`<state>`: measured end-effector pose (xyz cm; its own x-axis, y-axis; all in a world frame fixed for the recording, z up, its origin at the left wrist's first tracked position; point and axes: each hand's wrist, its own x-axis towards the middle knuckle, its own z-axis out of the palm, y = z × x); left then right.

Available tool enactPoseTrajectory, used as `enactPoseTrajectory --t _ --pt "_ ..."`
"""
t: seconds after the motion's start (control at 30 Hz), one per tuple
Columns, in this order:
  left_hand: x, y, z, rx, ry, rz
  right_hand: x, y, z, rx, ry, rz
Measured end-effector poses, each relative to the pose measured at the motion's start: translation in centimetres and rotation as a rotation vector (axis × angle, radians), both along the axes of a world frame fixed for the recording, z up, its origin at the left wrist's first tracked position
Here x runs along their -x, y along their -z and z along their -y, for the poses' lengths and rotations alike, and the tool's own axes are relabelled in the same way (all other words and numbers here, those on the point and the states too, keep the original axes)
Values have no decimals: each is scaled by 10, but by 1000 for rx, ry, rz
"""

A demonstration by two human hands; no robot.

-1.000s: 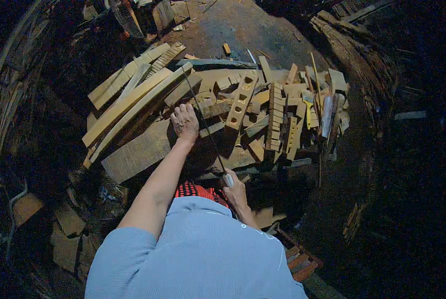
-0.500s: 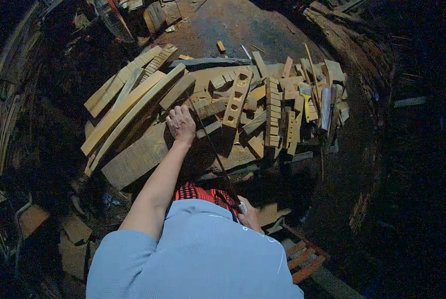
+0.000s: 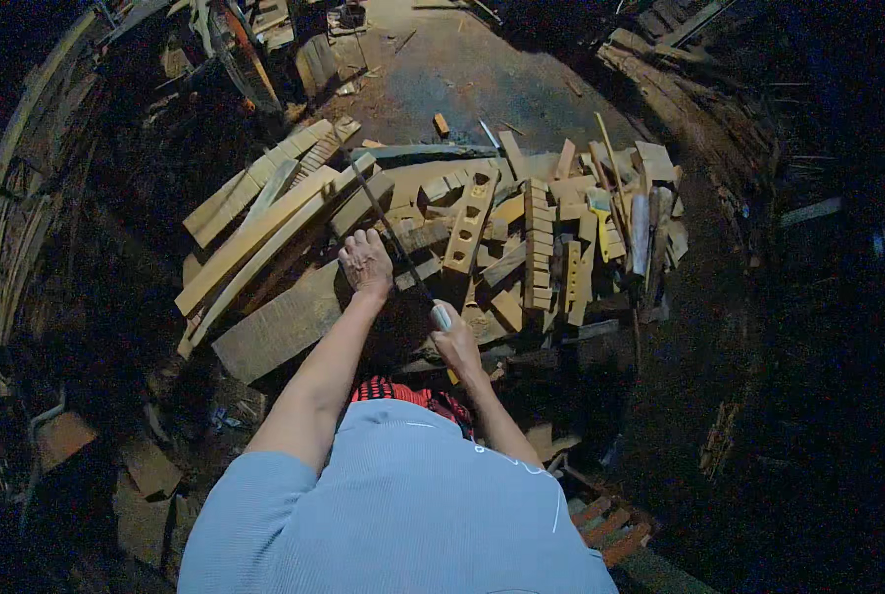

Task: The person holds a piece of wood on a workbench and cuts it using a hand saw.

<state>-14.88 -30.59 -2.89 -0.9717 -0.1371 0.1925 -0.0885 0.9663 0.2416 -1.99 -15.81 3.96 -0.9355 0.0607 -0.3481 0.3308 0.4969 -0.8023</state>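
Right hand (image 3: 456, 343) advances over near edge of bench (image 3: 484, 325), clamped on handle (image 3: 442, 317) of probably light, stiff saw (image 3: 392, 234); grip of left hand (image 3: 366, 265) indeterminable.

The long hand tool (image 3: 392, 228) has a dark blade (image 3: 377, 201) and whitish handle (image 3: 442, 316); the shirt (image 3: 393, 495) is light blue with white curved lines, the cloth (image 3: 393, 391) red-and-black patterned, the paintbrush handle (image 3: 603, 238) yellow, the holed wooden block (image 3: 472, 224) tan.

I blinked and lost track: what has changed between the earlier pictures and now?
The right hand drew the long thin tool back toward the body, then pushed it forward again, slightly farther than at first. Nothing was let go or newly grasped. The left hand stayed beside the tool, and the brush among the wood pieces.
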Motion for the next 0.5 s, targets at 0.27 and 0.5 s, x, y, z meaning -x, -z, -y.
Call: enactPoseTrajectory --t 0.27,0.5 --pt "6 -3 25 -82 94 -113 -51 -21 -10 -22 114 -151" --pt "-4 10 18 105 28 -57 -82 -5 -14 -226 5 -135"
